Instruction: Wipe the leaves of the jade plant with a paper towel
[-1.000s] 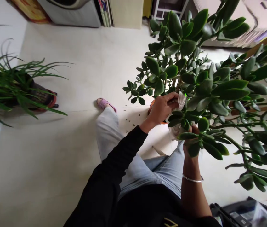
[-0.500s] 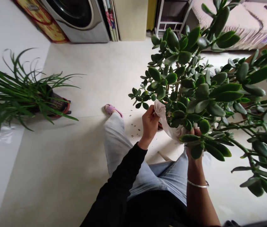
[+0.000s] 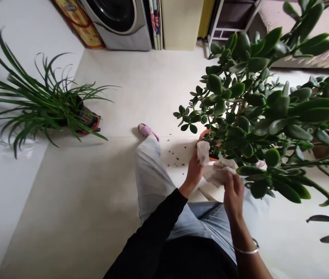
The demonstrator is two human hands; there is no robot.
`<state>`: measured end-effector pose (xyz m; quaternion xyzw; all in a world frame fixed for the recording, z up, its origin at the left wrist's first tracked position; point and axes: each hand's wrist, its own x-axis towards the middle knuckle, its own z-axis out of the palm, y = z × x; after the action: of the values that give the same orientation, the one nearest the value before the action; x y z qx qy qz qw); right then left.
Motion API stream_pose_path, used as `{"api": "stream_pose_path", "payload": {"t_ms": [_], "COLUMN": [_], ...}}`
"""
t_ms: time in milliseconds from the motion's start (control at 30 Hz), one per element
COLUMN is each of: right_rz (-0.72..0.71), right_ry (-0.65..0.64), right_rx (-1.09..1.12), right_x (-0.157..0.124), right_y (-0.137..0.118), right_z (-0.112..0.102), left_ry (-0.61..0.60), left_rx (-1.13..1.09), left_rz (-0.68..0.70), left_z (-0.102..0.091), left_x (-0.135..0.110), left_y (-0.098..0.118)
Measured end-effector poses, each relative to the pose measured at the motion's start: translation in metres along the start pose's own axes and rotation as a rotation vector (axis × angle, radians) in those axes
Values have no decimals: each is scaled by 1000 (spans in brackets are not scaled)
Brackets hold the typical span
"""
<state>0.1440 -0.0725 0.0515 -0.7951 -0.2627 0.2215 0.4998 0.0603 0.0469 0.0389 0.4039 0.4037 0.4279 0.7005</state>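
My left hand (image 3: 195, 171) and my right hand (image 3: 233, 193) both grip a crumpled white cloth (image 3: 217, 169) just below the lower leaves. A large jade plant (image 3: 248, 104) with thick, glossy green leaves spreads above and to the right of my hands. Its terracotta pot (image 3: 204, 135) shows only at the rim, close behind my left hand, and foliage hides most of it. My right wrist wears a silver bangle (image 3: 246, 250).
A long-leaved green plant (image 3: 45, 104) stands in a dark pot on the tile floor (image 3: 118, 89) at left. Small fallen bits (image 3: 176, 153) lie near a pink slipper (image 3: 147, 130). A washing machine (image 3: 118, 19) and a metal rack (image 3: 234, 19) stand at the back.
The cloth has come out from among the leaves and is now lower, between my hands. My right hand has left the foliage. The whole view has shifted as my head moved.
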Motion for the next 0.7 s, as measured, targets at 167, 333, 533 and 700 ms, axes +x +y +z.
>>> {"api": "stream_pose_path", "payload": {"t_ms": [167,333,533,700], "right_rz": [-293,-460,-275,-167], "right_ry": [-250,-175,-251,-172], "right_rx": [-330,-501,-127,-40], "right_x": [-5,-1,8,41], "right_y": [-6,39,116,144], "right_z": [35,67,98,136], "left_ry": [-12,252,524,640], "left_rx": [-282,-461,-519,-552], "left_rz": [-279,-405,-448,-431], "left_z": [-4,-8,-27,-36], "left_x": [-25,2,34,54], "left_y": [-27,-57,-90,-106]}}
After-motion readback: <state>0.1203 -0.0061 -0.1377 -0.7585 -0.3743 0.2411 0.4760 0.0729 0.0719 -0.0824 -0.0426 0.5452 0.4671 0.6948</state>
